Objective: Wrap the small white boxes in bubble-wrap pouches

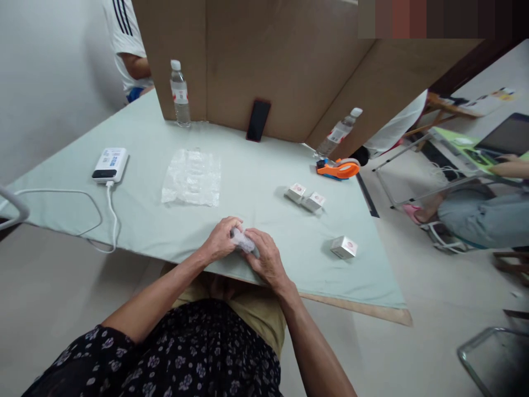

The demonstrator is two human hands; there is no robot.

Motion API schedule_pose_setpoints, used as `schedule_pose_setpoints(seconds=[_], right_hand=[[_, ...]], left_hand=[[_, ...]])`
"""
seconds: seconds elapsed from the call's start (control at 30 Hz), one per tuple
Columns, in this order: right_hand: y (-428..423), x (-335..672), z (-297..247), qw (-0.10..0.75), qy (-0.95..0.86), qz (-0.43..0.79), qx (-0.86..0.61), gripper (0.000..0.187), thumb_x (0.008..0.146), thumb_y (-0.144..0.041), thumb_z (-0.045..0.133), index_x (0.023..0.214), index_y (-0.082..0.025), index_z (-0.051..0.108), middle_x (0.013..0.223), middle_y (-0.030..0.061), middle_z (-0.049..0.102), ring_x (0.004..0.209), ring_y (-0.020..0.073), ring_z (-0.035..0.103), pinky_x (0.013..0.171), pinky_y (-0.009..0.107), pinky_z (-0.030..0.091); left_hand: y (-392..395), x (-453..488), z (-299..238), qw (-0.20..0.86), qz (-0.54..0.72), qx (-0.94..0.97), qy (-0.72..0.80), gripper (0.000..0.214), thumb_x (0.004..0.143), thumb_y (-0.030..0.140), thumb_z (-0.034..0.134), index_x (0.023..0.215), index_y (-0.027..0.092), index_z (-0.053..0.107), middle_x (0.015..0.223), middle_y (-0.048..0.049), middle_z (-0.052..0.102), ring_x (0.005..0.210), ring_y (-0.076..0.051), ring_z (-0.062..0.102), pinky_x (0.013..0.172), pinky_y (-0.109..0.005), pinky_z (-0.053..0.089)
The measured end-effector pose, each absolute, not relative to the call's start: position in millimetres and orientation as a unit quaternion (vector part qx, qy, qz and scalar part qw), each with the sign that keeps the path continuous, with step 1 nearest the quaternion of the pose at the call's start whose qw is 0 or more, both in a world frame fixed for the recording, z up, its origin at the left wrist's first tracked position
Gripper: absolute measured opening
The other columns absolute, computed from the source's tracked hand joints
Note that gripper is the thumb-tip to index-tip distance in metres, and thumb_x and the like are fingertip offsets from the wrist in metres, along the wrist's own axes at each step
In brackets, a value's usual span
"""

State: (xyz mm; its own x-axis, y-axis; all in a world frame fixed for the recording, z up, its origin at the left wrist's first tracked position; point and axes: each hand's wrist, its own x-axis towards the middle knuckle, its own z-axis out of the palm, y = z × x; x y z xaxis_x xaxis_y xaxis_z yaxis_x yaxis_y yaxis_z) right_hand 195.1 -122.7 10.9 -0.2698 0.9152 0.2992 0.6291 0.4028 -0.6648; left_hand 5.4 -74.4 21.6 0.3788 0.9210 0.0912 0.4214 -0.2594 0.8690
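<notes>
pale tablecloth [256,190]; wrapped bundle [244,241], long axis slanting near-right

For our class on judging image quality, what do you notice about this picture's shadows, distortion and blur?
Head view: soft shadows beside the small boxes; the bottle at right leans outward, probably wide-angle distortion; the wrapped item in the fingers looks too soft to identify; coarse colour blocks cover the top right corner.
</notes>
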Motion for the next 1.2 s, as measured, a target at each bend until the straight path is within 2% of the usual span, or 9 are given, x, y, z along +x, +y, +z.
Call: schedule_pose_setpoints(seconds=[0.07,0.17,0.3,0.43,0.57,0.73,0.93,1.03,1.2], right_hand=[[-111,194,12,0.358,-0.726,0.262,-0.526,0.036,0.081,-0.032,0.067,0.116,-0.023,0.068,0.122,0.0110,0.069,0.113,0.0272,0.062,0.101,0.045,0.047],[-95,197,16,0.369,-0.629,0.415,-0.544,0.035,0.079,-0.044,0.068,0.105,-0.020,0.071,0.099,0.0056,0.074,0.092,0.0234,0.066,0.087,0.038,0.052],[-86,202,21,0.376,-0.558,0.519,-0.528,0.036,0.079,-0.050,0.067,0.095,-0.019,0.073,0.087,0.0010,0.072,0.082,0.0206,0.064,0.078,0.032,0.050],[-82,205,22,0.366,-0.566,0.515,-0.530,0.033,0.080,-0.051,0.066,0.086,-0.019,0.072,0.081,-0.0004,0.068,0.076,0.0172,0.058,0.069,0.027,0.046],[-78,208,25,0.362,-0.574,0.493,-0.545,0.038,0.074,-0.053,0.073,0.090,-0.019,0.069,0.076,-0.0016,0.063,0.068,0.0144,0.052,0.062,0.025,0.041],[-81,210,24,0.358,-0.568,0.487,-0.559,0.040,0.067,-0.051,0.079,0.086,-0.019,0.065,0.068,-0.0042,0.057,0.061,0.0113,0.044,0.056,0.023,0.034],[-67,218,25,0.370,-0.546,0.522,-0.541,0.044,0.074,-0.059,0.070,0.093,-0.019,0.071,0.079,0.0006,0.066,0.071,0.0149,0.054,0.062,0.026,0.040],[-46,214,25,0.395,-0.505,0.528,-0.557,0.048,0.074,-0.063,0.067,0.088,-0.018,0.073,0.074,0.0012,0.066,0.066,0.0150,0.053,0.059,0.027,0.040],[-31,202,23,0.458,-0.505,0.512,-0.522,0.032,0.068,-0.050,0.075,0.074,-0.020,0.069,0.068,-0.0010,0.065,0.065,0.0148,0.054,0.063,0.029,0.044]], left_hand=[[-69,-2,24,0.434,0.293,0.726,0.446,0.028,0.079,0.026,0.063,0.105,0.018,0.066,0.134,-0.0129,0.062,0.127,-0.027,0.055,0.109,-0.045,0.043],[-61,-12,27,0.476,0.252,0.732,0.418,0.058,0.075,0.039,0.070,0.128,0.017,0.060,0.145,-0.0160,0.053,0.137,-0.032,0.048,0.113,-0.048,0.039],[-55,-8,22,0.568,0.278,0.678,0.376,0.067,0.074,0.032,0.071,0.136,0.018,0.052,0.139,-0.0151,0.058,0.126,-0.028,0.057,0.109,-0.047,0.043],[-51,3,10,0.649,0.316,0.597,0.350,0.075,0.074,0.029,0.073,0.141,0.016,0.045,0.137,-0.0163,0.059,0.122,-0.026,0.060,0.104,-0.043,0.048],[-46,8,7,0.665,0.325,0.562,0.368,0.075,0.075,0.033,0.074,0.141,0.014,0.046,0.134,-0.0167,0.061,0.120,-0.027,0.061,0.102,-0.042,0.049],[-47,9,7,0.667,0.328,0.560,0.366,0.086,0.074,0.037,0.077,0.147,0.012,0.039,0.145,-0.0199,0.051,0.133,-0.030,0.051,0.111,-0.043,0.042],[-51,12,3,0.699,0.344,0.529,0.336,0.095,0.072,0.039,0.080,0.150,0.013,0.033,0.140,-0.0199,0.055,0.130,-0.032,0.053,0.110,-0.046,0.041],[-51,13,3,0.708,0.347,0.519,0.328,0.095,0.071,0.036,0.081,0.150,0.013,0.034,0.140,-0.0200,0.055,0.129,-0.033,0.053,0.109,-0.045,0.040],[-48,14,1,0.712,0.354,0.505,0.336,0.088,0.069,0.033,0.081,0.145,0.014,0.040,0.138,-0.0177,0.056,0.126,-0.029,0.054,0.107,-0.041,0.041]])
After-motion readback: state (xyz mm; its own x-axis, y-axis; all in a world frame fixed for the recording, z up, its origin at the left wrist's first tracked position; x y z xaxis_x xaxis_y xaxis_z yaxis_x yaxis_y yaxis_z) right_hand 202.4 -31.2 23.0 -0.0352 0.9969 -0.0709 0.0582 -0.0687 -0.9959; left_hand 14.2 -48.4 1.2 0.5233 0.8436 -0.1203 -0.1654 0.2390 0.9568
